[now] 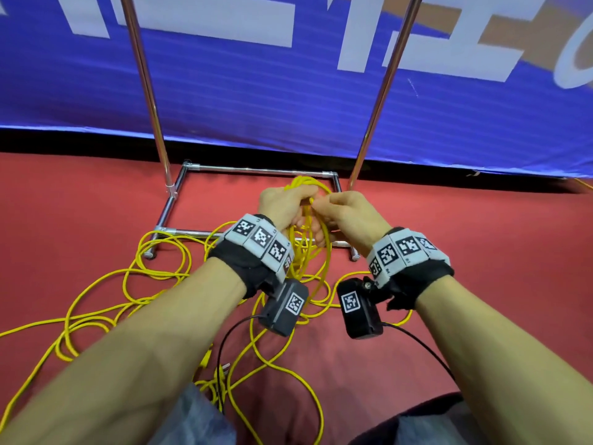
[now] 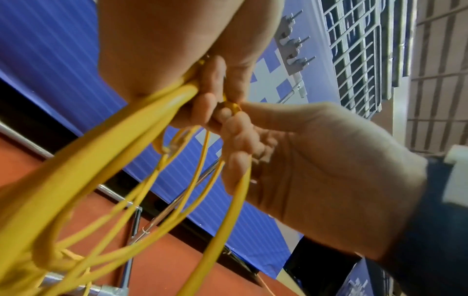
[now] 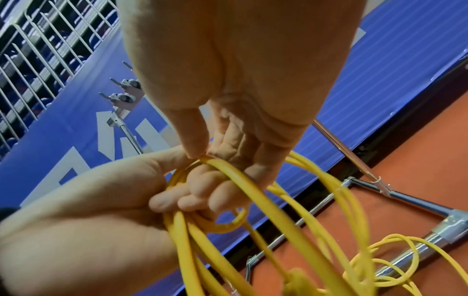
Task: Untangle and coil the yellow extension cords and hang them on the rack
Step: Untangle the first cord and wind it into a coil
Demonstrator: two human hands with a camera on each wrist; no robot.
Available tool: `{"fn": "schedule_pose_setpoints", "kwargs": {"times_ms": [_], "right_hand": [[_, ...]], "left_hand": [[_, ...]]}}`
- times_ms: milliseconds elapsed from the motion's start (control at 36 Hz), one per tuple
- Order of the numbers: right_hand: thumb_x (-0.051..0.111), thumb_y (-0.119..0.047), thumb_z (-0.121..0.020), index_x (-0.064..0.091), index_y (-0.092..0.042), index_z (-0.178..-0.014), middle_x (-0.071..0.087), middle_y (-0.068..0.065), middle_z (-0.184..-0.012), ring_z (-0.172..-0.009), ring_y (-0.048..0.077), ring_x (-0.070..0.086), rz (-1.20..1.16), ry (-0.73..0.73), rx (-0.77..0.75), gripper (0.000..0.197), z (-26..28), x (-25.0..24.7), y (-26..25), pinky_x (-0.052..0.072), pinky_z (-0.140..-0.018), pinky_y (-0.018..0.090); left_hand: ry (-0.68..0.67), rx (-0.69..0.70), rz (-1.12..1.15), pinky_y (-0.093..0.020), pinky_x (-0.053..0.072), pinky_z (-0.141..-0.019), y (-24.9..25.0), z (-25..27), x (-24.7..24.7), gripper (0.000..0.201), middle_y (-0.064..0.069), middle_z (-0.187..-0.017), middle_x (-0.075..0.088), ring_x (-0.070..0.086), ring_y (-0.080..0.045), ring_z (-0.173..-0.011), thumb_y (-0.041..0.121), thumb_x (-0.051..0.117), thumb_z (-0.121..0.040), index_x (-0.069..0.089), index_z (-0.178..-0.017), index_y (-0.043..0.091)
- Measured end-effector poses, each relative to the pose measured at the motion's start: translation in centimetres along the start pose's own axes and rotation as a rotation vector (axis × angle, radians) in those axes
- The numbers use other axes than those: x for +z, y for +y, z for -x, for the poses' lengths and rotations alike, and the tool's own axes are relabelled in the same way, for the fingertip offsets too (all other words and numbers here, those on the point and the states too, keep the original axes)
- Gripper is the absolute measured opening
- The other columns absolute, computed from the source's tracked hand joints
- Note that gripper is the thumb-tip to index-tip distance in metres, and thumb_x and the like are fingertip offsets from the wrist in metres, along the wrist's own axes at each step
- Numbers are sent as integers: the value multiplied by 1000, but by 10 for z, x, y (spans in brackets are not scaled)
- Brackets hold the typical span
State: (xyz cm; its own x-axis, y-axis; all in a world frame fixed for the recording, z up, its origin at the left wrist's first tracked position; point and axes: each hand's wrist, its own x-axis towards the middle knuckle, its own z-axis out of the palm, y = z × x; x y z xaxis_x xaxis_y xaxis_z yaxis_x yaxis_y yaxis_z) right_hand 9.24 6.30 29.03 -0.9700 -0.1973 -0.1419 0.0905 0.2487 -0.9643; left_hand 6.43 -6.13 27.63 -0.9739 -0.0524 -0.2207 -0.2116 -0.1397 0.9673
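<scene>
A partly wound coil of yellow extension cord (image 1: 303, 180) hangs between both hands just above the rack's base. My left hand (image 1: 282, 203) grips the gathered loops in its fist; in the left wrist view its fingers (image 2: 202, 108) curl round the bundle (image 2: 162, 104). My right hand (image 1: 345, 213) meets it from the right. In the right wrist view, its thumb and fingers (image 3: 195, 144) pinch one loop (image 3: 222, 166) at the top of the bundle held by the left hand (image 3: 88, 210). More yellow cord (image 1: 160, 277) lies tangled on the red floor, trailing left and toward me.
The chrome rack has two upright poles (image 1: 150, 101) (image 1: 382, 91) on a rectangular base frame (image 1: 256, 170) on the red floor. A blue banner wall (image 1: 256, 91) stands right behind it. Black camera cables (image 1: 224, 342) hang from my wrists over the loose cord.
</scene>
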Motion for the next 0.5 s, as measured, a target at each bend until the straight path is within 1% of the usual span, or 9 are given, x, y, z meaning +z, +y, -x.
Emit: {"fn": "schedule_pose_setpoints", "kwargs": {"times_ms": [83, 111, 194, 222, 278, 333, 389, 444, 500], "right_hand": [[46, -19, -101, 56, -7, -72, 57, 6, -54, -47, 20, 56, 60, -78, 73, 32, 1, -4, 6, 48, -49, 23], [45, -18, -101, 57, -8, -72, 57, 6, -54, -47, 21, 55, 84, -101, 81, 33, 1, -5, 8, 47, -50, 23], [46, -15, -101, 58, -8, -74, 55, 4, -53, -46, 21, 50, 143, -98, 49, 30, 2, -7, 10, 45, -51, 26], [46, -14, -100, 59, -7, -75, 54, 4, -53, -45, 20, 48, 170, -80, 25, 29, 2, -7, 9, 43, -50, 26], [46, -14, -100, 59, -7, -77, 53, 5, -54, -44, 19, 44, 207, -35, -24, 27, 2, -5, 7, 40, -47, 24], [47, -14, -100, 60, -8, -76, 52, 5, -55, -45, 19, 41, 209, 19, -59, 28, 0, -3, 5, 37, -43, 23], [48, -16, -99, 61, -11, -74, 53, 4, -55, -45, 18, 40, 232, 64, -85, 30, -6, 0, 3, 35, -45, 25], [49, -20, -98, 62, -15, -67, 56, 3, -54, -45, 17, 43, 299, 113, -109, 34, -11, 3, 2, 37, -49, 30], [50, -21, -95, 61, -17, -59, 57, 4, -53, -45, 18, 46, 349, 154, -116, 38, -14, 5, 0, 39, -53, 32]], "left_hand": [[99, 53, 86, -24, 28, -41, 9, -4, -10, 17, -17, -54, 51, 30, -16, -30, 25, 71, -60, 72, -57, 8], [118, 71, 127, -23, 27, -40, 12, -6, -13, 15, -17, -57, 53, 29, -14, -28, 21, 70, -64, 71, -56, 8], [108, 107, 156, -19, 25, -34, 11, -15, -21, 24, -22, -81, 63, 31, -9, -25, 10, 66, -83, 66, -60, 4], [95, 111, 148, -19, 25, -34, 8, -19, -22, 29, -22, -81, 63, 33, -8, -25, 11, 65, -87, 65, -59, 4], [78, 89, 147, -18, 27, -34, 3, -22, -22, 33, -20, -67, 62, 44, -9, -30, 19, 66, -90, 62, -60, 3], [62, 49, 137, -18, 30, -35, 1, -19, -19, 36, -11, -46, 57, 55, -12, -37, 25, 69, -88, 58, -66, 0], [34, 19, 82, -20, 31, -37, -1, -10, -11, 36, -3, -34, 47, 50, -12, -32, 26, 71, -87, 58, -64, 1], [33, 10, 42, -21, 30, -38, -4, -1, -1, 37, 0, -30, 39, 39, -12, -27, 25, 72, -85, 56, -59, 5], [75, 21, 28, -22, 30, -39, -6, 4, 7, 39, 2, -28, 38, 36, -14, -27, 23, 71, -86, 54, -53, 9]]}}
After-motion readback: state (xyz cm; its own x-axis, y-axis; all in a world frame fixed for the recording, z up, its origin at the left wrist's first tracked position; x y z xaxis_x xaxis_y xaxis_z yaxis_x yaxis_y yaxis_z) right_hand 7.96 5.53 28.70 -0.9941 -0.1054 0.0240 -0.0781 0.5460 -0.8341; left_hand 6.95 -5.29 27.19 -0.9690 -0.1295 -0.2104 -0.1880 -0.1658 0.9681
